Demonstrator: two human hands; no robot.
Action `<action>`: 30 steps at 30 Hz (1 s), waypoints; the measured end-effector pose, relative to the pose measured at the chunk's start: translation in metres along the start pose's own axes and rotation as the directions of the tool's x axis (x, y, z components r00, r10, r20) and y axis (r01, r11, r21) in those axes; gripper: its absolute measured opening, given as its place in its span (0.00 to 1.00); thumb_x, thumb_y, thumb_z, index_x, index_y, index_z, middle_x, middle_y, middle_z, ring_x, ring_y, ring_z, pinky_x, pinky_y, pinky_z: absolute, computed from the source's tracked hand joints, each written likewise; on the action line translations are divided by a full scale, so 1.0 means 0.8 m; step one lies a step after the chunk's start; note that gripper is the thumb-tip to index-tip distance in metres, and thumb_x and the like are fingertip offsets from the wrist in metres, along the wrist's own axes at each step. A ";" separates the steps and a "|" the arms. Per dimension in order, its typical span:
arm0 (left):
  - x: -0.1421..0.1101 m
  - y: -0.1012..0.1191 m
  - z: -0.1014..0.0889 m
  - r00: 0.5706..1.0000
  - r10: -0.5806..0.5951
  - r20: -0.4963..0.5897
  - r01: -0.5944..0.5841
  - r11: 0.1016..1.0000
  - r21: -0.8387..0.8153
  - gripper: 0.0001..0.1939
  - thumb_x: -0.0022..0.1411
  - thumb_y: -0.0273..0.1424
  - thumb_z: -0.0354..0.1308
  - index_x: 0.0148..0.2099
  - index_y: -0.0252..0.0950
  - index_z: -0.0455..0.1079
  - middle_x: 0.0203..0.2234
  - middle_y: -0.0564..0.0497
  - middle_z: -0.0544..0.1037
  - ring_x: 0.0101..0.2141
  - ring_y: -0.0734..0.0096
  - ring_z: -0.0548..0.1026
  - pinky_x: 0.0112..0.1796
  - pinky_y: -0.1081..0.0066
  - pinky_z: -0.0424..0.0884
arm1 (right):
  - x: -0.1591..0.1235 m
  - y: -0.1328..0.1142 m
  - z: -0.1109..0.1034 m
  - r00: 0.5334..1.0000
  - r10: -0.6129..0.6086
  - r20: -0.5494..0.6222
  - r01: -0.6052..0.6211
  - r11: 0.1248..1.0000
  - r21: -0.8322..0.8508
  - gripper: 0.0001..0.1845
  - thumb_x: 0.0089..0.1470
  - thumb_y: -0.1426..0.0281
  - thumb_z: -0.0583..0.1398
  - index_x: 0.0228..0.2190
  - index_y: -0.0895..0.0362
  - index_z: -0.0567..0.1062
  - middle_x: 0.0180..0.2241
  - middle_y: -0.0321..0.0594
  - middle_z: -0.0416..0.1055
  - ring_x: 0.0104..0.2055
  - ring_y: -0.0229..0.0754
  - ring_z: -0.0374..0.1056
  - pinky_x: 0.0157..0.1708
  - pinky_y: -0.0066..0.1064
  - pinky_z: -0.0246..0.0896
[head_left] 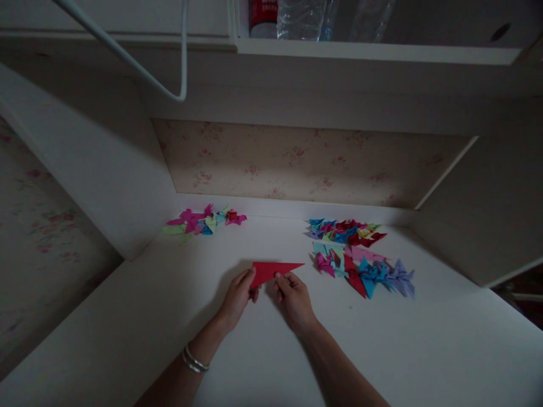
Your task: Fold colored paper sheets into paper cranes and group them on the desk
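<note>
A red paper triangle (274,269) lies on the white desk (424,350), its long point aimed right. My left hand (237,297) pinches its near left edge with curled fingers. My right hand (292,297) pinches the near edge just to the right, thumb and fingers pressed on the paper. Silver bangles (194,359) circle my left wrist.
A pile of folded coloured paper pieces (358,254) lies to the right, and a smaller pile (203,221) at the back left. Desk side panels rise on both sides. A shelf above holds bottles (297,17). A white cable (139,62) hangs at the upper left.
</note>
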State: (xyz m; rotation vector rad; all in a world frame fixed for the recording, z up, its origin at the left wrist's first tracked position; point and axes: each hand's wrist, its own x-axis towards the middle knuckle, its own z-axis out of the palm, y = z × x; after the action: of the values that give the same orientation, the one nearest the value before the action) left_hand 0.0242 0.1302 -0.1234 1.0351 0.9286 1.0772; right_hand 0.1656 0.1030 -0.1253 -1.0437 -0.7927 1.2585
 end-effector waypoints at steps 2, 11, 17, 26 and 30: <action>0.000 0.000 0.000 1.000 0.003 0.001 -0.003 1.000 0.010 0.21 0.59 0.47 0.53 0.35 0.32 0.70 0.20 0.55 0.68 0.17 0.80 0.61 0.19 0.76 0.55 | 0.002 0.003 -0.002 1.000 0.005 0.006 -0.005 1.000 0.020 0.18 0.46 0.56 0.65 0.23 0.59 0.70 0.19 0.33 0.67 0.16 0.29 0.54 0.17 0.24 0.45; -0.001 0.001 0.000 1.000 0.008 -0.017 -0.008 0.999 0.041 0.21 0.58 0.48 0.53 0.32 0.33 0.68 0.18 0.56 0.67 0.17 0.79 0.60 0.19 0.76 0.54 | 0.000 0.000 -0.002 0.999 0.019 0.050 -0.023 0.996 0.087 0.13 0.44 0.63 0.66 0.24 0.59 0.72 0.18 0.32 0.66 0.17 0.31 0.55 0.18 0.25 0.46; -0.002 0.003 0.001 1.000 0.025 0.019 -0.027 0.996 0.087 0.17 0.55 0.45 0.58 0.29 0.34 0.66 0.20 0.57 0.67 0.18 0.79 0.61 0.19 0.77 0.54 | 0.000 0.003 -0.003 0.999 -0.001 0.053 -0.001 1.000 0.026 0.10 0.46 0.65 0.64 0.24 0.59 0.72 0.19 0.33 0.66 0.17 0.31 0.56 0.18 0.25 0.46; -0.003 0.003 0.002 0.999 0.050 0.023 -0.051 0.996 0.077 0.16 0.55 0.44 0.58 0.29 0.35 0.64 0.19 0.58 0.65 0.18 0.80 0.60 0.19 0.77 0.54 | 0.000 0.004 -0.003 0.999 -0.001 0.041 0.002 0.999 -0.034 0.11 0.47 0.64 0.64 0.24 0.58 0.71 0.19 0.31 0.66 0.17 0.30 0.55 0.17 0.25 0.45; -0.004 0.006 0.003 0.997 0.055 0.049 -0.060 0.992 0.109 0.14 0.56 0.42 0.58 0.30 0.36 0.64 0.19 0.59 0.63 0.18 0.80 0.60 0.19 0.77 0.54 | 0.000 0.005 -0.002 0.999 -0.007 0.033 0.010 0.996 -0.084 0.12 0.48 0.62 0.63 0.25 0.59 0.72 0.19 0.31 0.66 0.17 0.30 0.54 0.17 0.24 0.45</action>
State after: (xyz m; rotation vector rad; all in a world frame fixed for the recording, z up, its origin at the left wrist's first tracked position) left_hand 0.0244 0.1273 -0.1184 1.1793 0.9344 1.0549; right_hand 0.1659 0.1023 -0.1296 -1.0887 -0.8808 1.2465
